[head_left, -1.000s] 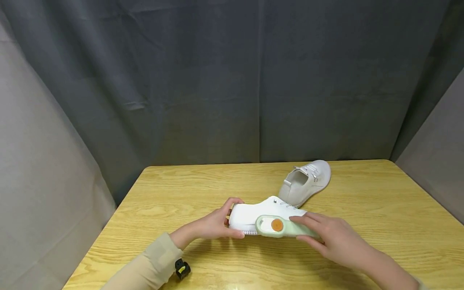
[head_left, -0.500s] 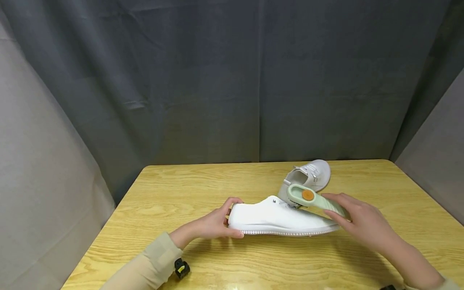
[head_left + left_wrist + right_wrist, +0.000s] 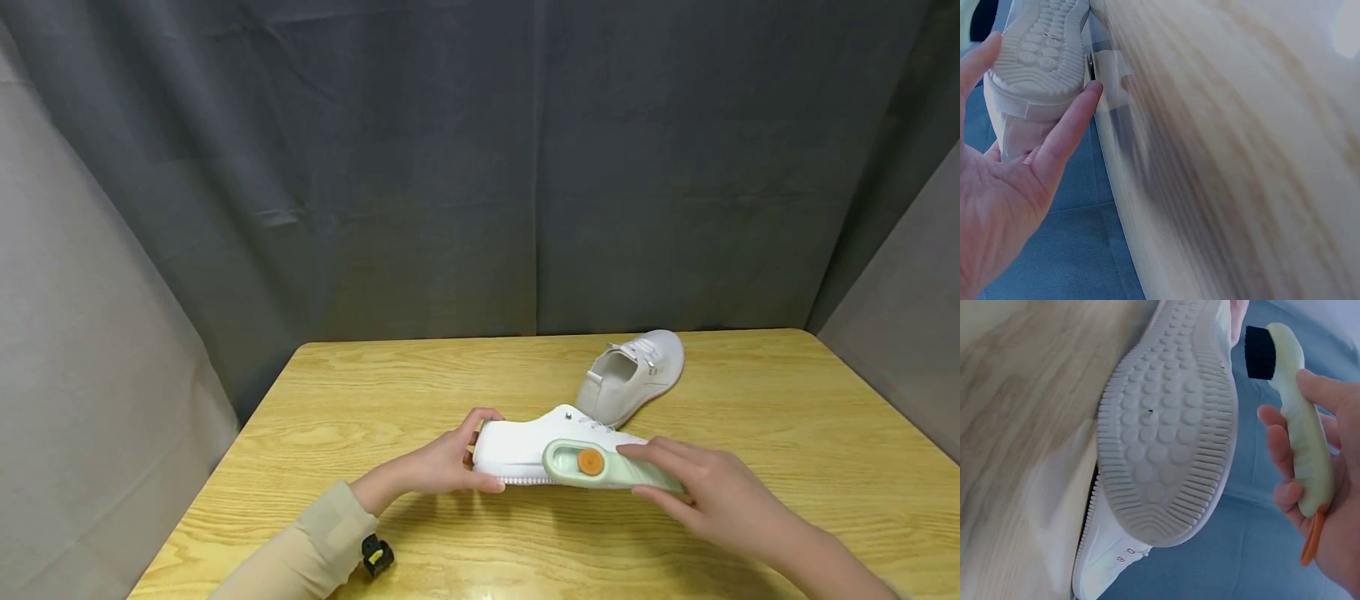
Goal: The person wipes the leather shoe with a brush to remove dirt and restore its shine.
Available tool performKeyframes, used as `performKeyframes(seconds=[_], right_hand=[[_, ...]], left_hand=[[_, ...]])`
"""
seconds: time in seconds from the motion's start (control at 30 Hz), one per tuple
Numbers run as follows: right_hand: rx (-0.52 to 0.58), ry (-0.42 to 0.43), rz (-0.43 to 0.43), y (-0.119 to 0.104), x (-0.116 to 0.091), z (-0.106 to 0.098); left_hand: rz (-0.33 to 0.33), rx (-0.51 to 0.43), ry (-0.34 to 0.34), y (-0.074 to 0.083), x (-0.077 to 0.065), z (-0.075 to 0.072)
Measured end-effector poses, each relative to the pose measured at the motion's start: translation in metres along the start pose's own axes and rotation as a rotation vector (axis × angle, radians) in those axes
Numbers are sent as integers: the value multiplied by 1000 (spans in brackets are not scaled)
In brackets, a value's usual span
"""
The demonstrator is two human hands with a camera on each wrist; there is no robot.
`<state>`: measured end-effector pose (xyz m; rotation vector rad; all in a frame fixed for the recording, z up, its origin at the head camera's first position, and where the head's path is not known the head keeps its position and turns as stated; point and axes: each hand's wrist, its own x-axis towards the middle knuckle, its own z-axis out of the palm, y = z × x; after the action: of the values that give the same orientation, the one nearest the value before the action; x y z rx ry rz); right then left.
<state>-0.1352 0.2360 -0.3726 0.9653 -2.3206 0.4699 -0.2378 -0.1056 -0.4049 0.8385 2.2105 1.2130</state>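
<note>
A white lace-up shoe [image 3: 517, 446] lies with its heel to the left in the head view. Its heel is gripped by my left hand [image 3: 442, 463], thumb low and fingers around the back. The studded sole [image 3: 1163, 425] faces the camera in the right wrist view. My right hand [image 3: 705, 487] holds a pale green shoe brush [image 3: 1307, 437] by its handle, with an orange hanging loop [image 3: 1314, 537] at the end. The brush's black bristles [image 3: 1261, 353] point toward the shoe's upper; a narrow gap seems to show there. From the head, the brush covers part of the shoe's near side.
A second white shoe [image 3: 633, 375] stands behind on the wooden table [image 3: 375, 375], toe pointing to the back right. A small black device [image 3: 377, 556] sits at the left cuff. Dark curtain [image 3: 420, 183] hangs behind the table.
The right hand lifted the brush up and right over the laces, then brought it back down and left to the shoe's near side. The left hand and shoe stayed almost still.
</note>
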Motion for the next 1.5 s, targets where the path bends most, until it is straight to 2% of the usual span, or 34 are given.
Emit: performKeyframes(seconds=[0.17, 0.4, 0.53, 0.67, 0.87, 1.0, 1.13, 1.3, 1.5], right_hand=[[-28, -47, 100, 7, -6, -3], [-69, -83, 369, 42, -19, -14], [-67, -84, 424, 51, -25, -18], [-59, -58, 395, 45, -25, -19], [-64, 3, 189, 23, -18, -16], [-25, -4, 75, 10, -15, -13], [-6, -45, 29, 1, -15, -11], [-23, -68, 101, 7, -20, -15], [-108, -68, 314, 36, -31, -26]], left_hand=[[-8, 10, 2, 0, 0, 0], [-10, 18, 2, 1, -1, 0], [-6, 17, -2, 1, -2, 0], [-3, 14, -1, 1, -2, -1], [1, 13, -1, 1, -1, -2], [-1, 10, -3, 2, -1, -2], [-4, 8, -4, 1, -2, -1], [-8, 10, -4, 1, -1, -1], [-13, 8, -4, 1, -1, 0]])
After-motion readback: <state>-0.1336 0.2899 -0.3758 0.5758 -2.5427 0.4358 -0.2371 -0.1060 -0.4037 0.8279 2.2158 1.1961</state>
